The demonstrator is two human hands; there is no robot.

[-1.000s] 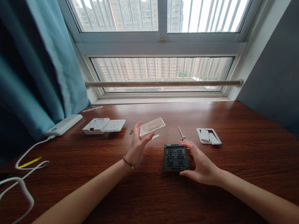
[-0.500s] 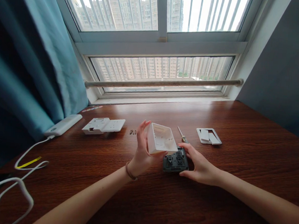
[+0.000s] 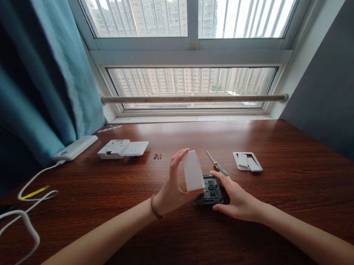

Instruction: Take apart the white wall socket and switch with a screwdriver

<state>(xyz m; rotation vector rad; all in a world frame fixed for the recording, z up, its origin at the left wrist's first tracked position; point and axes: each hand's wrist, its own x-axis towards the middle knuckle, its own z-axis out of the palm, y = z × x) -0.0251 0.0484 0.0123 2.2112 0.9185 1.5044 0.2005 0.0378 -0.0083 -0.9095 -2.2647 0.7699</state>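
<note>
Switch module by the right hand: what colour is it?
Dark grey, clearest in the head view.

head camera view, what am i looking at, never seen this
No robot here: a person's bare hands, seen by a camera worn on the head, looking forward and down. The left hand holds a white box; the right hand grips a dark square part on the table. Beyond it lies a screwdriver, with small screws farther left. To the right is a white frame with white pieces; to the left, a white socket-like unit and a white device with a cable.
</note>
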